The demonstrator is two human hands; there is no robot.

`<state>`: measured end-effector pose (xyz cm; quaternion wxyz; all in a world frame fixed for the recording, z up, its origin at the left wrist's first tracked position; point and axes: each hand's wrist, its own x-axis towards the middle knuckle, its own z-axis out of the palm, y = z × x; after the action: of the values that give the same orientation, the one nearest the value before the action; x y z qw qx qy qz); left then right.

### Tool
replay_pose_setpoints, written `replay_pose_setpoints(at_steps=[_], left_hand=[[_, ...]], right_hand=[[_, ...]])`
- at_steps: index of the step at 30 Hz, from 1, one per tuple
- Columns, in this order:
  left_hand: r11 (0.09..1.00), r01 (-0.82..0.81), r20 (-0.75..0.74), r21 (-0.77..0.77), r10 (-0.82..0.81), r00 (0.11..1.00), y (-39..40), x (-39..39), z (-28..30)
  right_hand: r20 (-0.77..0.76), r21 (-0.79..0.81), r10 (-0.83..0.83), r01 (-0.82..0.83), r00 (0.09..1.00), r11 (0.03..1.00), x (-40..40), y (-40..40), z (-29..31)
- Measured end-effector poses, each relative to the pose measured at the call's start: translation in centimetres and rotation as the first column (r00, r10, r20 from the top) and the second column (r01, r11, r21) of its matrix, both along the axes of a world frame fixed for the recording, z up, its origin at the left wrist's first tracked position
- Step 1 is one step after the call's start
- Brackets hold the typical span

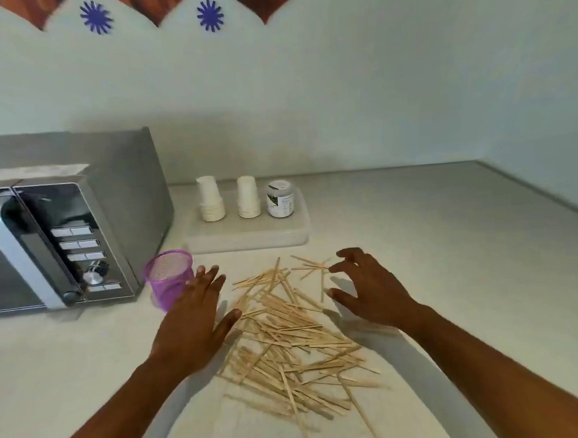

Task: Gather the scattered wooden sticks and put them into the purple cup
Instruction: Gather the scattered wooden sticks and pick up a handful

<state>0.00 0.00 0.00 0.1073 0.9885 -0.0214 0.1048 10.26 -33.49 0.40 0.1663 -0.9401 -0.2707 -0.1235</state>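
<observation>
Sticks (pixel 289 338) look light, stiff and slidey; we'd rake them into a bundle and pinch mid-length; both hands, left (pixel 192 324) and right (pixel 368 292), open and empty.

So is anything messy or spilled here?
Yes: wooden sticks lie criss-crossed in a loose heap on the counter, none visibly inside the upright purple cup. Both hands are empty.
</observation>
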Motion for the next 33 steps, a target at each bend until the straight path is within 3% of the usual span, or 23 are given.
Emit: replay_pose_setpoints(at_steps=[4, 6, 10, 14, 18, 24, 29, 33], left_hand=[[0.995, -0.046, -0.059, -0.087, 0.041, 0.997, 0.1, -3.0, -3.1], [0.985, -0.094, -0.068, -0.143, 0.085, 0.994, -0.1, -4.5, -4.4], [0.974, -0.142, -0.098, -0.174, 0.127, 0.987, -1.0, -7.2, -6.1], [0.967, -0.162, -0.142, -0.195, 0.136, 0.981, -2.4, -7.8, -6.3], [0.987, -0.13, -0.144, -0.099, 0.115, 0.983, -4.3, -8.0, -6.9], [0.982, -0.082, -0.065, -0.168, 0.072, 0.995, -4.2, -8.5, -6.9], [0.992, 0.121, -0.067, -0.048, -0.124, 0.99, -4.6, -9.1, -6.8], [0.97, 0.241, -0.059, -0.042, -0.243, 0.968, -5.6, -8.2, -6.9]], right_hand=[[-0.124, 0.097, -0.074, 0.086, 0.989, 0.992, -2.2, -2.6, -2.9], [-0.103, 0.147, -0.162, 0.177, 0.981, 0.973, -3.6, -4.0, -4.7], [-0.17, 0.025, -0.315, 0.323, 0.934, 0.946, -5.8, -6.6, -6.8], [-0.28, -0.101, -0.288, 0.27, 0.916, 0.958, -7.3, -6.4, -7.0], [-0.301, -0.046, -0.189, 0.184, 0.935, 0.982, -9.2, -3.4, -6.8], [-0.382, 0.175, 0.011, 0.061, 0.924, 0.983, -9.5, -2.2, -6.0], [-0.375, -0.084, 0.084, -0.124, 0.923, 0.989, -10.7, -4.9, -6.9], [-0.322, -0.063, 0.069, -0.094, 0.944, 0.994, -9.4, -3.7, -7.2]])
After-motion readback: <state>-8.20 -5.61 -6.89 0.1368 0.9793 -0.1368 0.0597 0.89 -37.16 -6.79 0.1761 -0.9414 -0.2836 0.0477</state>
